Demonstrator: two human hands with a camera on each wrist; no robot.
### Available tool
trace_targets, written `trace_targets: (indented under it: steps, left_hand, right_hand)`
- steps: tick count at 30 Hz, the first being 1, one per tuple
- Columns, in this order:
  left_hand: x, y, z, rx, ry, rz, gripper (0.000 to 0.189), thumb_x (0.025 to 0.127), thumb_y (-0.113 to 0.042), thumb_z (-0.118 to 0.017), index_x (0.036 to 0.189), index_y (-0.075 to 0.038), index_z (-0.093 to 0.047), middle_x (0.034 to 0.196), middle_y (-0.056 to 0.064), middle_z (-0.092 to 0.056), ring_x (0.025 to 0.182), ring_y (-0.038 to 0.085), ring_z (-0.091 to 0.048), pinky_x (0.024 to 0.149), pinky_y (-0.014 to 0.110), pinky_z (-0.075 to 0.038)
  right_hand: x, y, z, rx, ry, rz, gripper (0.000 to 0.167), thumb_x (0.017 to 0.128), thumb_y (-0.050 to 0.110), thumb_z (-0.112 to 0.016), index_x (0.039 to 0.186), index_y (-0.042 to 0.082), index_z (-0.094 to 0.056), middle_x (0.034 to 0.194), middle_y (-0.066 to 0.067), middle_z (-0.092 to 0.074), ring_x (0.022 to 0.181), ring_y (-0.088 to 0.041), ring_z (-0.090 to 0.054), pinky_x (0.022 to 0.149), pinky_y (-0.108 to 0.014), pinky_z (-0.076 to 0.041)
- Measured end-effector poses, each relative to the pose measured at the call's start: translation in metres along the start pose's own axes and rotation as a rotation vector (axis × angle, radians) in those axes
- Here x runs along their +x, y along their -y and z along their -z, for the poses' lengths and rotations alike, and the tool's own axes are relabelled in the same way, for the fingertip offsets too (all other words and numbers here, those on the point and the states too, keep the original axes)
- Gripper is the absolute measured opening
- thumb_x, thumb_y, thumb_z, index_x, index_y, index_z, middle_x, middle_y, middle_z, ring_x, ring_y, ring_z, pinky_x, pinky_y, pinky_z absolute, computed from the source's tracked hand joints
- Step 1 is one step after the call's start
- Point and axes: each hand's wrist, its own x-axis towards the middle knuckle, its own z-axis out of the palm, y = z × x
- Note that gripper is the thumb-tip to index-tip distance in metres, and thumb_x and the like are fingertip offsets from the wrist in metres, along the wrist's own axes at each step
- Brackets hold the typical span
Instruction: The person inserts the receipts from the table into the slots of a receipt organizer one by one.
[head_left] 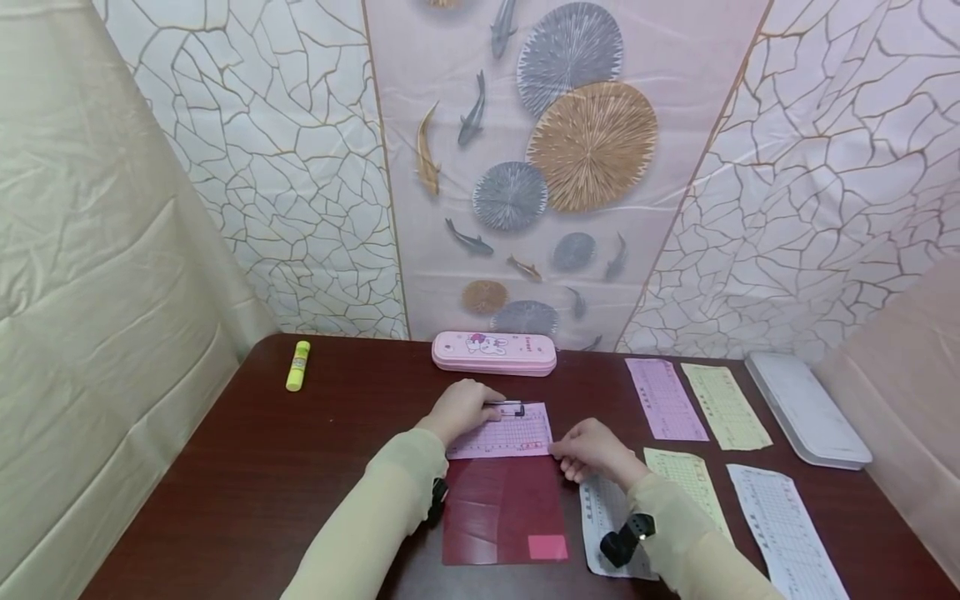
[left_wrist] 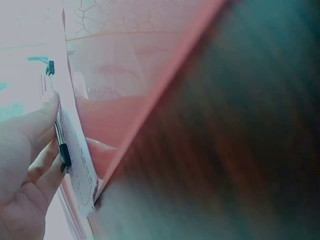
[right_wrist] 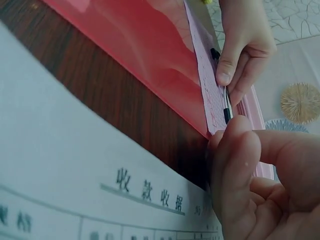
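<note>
A translucent red clip folder (head_left: 502, 508) lies on the table with a pink receipt slip (head_left: 517, 433) across its top part. My left hand (head_left: 465, 410) pinches the metal clip (right_wrist: 227, 97), black at its ends, at the folder's top edge; its thumb lies along the clip in the left wrist view. With thumb and forefinger, my right hand (head_left: 592, 450) pinches the slip's lower right corner at the folder's edge. Whether the folder's edge is also between those fingers is hidden. Below the right hand lies a white receipt slip (head_left: 603, 508), partly covered by the forearm.
A pink pencil case (head_left: 495, 354) stands behind the folder. A yellow glue stick (head_left: 297, 367) lies far left. To the right are another pink slip (head_left: 666, 400), yellow slips (head_left: 726, 406), another white slip (head_left: 787, 525) and a white flat case (head_left: 810, 412) by the curtain.
</note>
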Motion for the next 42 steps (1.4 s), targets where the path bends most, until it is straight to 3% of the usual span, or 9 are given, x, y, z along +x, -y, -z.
trace_targets:
  steps: [5,15,24,31,37,42]
  left_hand:
    - [0.0,-0.001,0.002,-0.001,0.0,0.0,0.029,0.084,-0.028,-0.071,0.112,-0.02,-0.072,0.105,-0.005,-0.071,0.103,0.015,-0.064,0.093,0.03,-0.048]
    - [0.001,0.004,0.003,0.005,-0.003,-0.033,0.029,0.084,-0.027,-0.072,0.112,-0.019,-0.072,0.105,-0.005,-0.072,0.102,0.016,-0.065,0.092,0.031,-0.049]
    - [0.001,0.002,0.001,0.007,0.006,-0.041,0.029,0.085,-0.027,-0.07,0.113,-0.019,-0.072,0.106,-0.003,-0.071,0.102,0.018,-0.065,0.092,0.032,-0.049]
    - [0.001,0.001,-0.001,0.03,0.006,-0.039,0.029,0.086,-0.027,-0.069,0.114,-0.019,-0.071,0.106,-0.003,-0.071,0.1,0.017,-0.065,0.091,0.032,-0.049]
    - [0.001,0.001,0.0,0.026,0.008,-0.034,0.03,0.086,-0.028,-0.07,0.114,-0.019,-0.071,0.106,-0.003,-0.071,0.101,0.018,-0.065,0.091,0.032,-0.049]
    - [0.0,0.001,0.001,0.018,0.016,-0.02,0.03,0.086,-0.028,-0.069,0.114,-0.019,-0.071,0.107,-0.003,-0.071,0.102,0.017,-0.064,0.092,0.032,-0.049]
  right_hand:
    - [0.0,0.001,0.003,-0.016,-0.025,-0.002,0.023,0.087,0.014,-0.066,0.071,-0.002,-0.065,0.051,-0.002,-0.056,0.04,-0.008,-0.051,0.042,-0.02,-0.047]
    - [-0.002,-0.005,0.024,-0.003,-0.072,0.053,0.021,0.089,0.015,-0.063,0.089,-0.006,-0.068,0.063,-0.008,-0.062,0.049,-0.011,-0.057,0.048,-0.025,-0.052]
    - [-0.01,-0.02,0.05,-0.249,-0.194,0.184,0.02,0.087,0.018,-0.066,0.095,0.0,-0.07,0.083,-0.008,-0.069,0.07,-0.018,-0.065,0.066,-0.035,-0.054]
    - [-0.008,-0.025,0.072,-0.284,-0.246,0.214,0.026,0.09,0.022,-0.063,0.102,-0.001,-0.067,0.09,-0.01,-0.068,0.078,-0.019,-0.064,0.071,-0.037,-0.054]
    - [-0.003,-0.031,0.089,-0.374,-0.306,0.251,0.027,0.091,0.024,-0.061,0.104,0.0,-0.068,0.102,-0.018,-0.068,0.093,-0.031,-0.063,0.078,-0.046,-0.052]
    - [0.002,-0.037,0.104,-0.417,-0.37,0.309,0.024,0.09,0.019,-0.062,0.103,-0.001,-0.069,0.106,-0.022,-0.067,0.097,-0.037,-0.062,0.079,-0.048,-0.05]
